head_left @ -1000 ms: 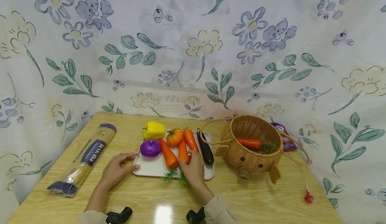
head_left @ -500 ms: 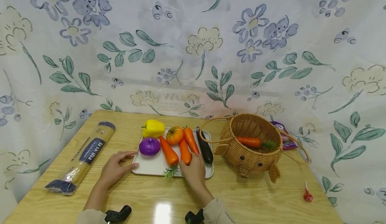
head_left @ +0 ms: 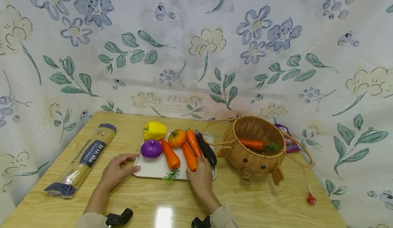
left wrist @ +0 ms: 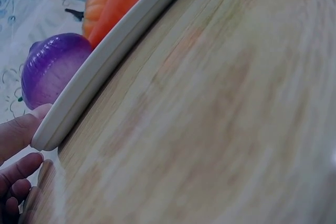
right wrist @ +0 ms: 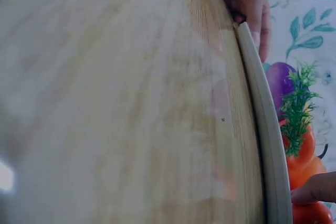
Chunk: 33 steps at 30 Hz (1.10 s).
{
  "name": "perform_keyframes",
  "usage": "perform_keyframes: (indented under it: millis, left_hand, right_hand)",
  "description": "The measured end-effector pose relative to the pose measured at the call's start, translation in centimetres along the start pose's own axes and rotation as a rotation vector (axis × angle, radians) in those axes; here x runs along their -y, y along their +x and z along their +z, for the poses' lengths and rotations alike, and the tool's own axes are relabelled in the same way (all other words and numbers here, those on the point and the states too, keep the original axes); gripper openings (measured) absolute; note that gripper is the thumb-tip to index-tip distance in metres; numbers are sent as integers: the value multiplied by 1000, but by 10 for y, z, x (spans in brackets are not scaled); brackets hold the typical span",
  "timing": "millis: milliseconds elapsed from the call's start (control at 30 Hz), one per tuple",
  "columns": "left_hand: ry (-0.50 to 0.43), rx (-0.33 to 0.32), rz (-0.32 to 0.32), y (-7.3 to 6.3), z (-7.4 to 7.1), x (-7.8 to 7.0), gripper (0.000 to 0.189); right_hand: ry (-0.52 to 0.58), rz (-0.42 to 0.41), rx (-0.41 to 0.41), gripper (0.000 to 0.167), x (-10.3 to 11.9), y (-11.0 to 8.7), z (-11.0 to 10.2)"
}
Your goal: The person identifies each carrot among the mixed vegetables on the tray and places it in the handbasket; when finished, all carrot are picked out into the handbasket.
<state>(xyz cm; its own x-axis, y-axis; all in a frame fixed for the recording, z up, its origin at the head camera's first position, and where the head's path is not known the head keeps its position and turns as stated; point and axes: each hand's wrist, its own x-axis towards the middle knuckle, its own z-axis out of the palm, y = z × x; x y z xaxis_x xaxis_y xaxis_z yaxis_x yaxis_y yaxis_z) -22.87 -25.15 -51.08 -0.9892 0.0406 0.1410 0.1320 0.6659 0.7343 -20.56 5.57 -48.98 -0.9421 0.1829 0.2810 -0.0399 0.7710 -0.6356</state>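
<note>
A white tray (head_left: 153, 170) bears a yellow bell pepper (head_left: 155, 130), a purple onion (head_left: 151, 149), a small pumpkin (head_left: 177, 138), an eggplant (head_left: 205, 148) and three carrots. My left hand (head_left: 118, 170) rests at the tray's left edge, fingers loosely spread, with its fingertips touching the rim. At the tray's front right, my right hand (head_left: 201, 176) holds the lower end of the middle carrot (head_left: 189, 157); its green top is hidden. The right carrot (head_left: 193, 142) lies against that one, its lower end by my fingers. The left carrot (head_left: 171, 155) lies apart, its leaves over the front rim.
Right of the tray stands a wicker basket (head_left: 237, 161) with a looped handle and a carrot (head_left: 251, 144) inside. A purple packet (head_left: 290, 139) lies behind it. A lollipop (head_left: 311, 198) is at the front right. A spaghetti pack (head_left: 84, 161) lies at the left.
My right hand has shifted slightly right, and the middle carrot's lower end has swung right with it. The eggplant's top has tilted left. My left hand has stayed at the tray's edge.
</note>
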Motion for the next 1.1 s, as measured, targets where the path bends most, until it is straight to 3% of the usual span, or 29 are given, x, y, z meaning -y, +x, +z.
perform_keyframes:
  millis: [333,833,1100]
  left_hand:
    - [8,23,1,3,1,-1,52]
    - [13,37,-11,5,2,2,53]
    - [7,35,-16,3,2,2,53]
  right_hand:
    - [165,6,-19,47,-5,-9,-17]
    - [325,31,45,46,-17,-13,-49]
    - [457,16,133,48,-35,-10,-65]
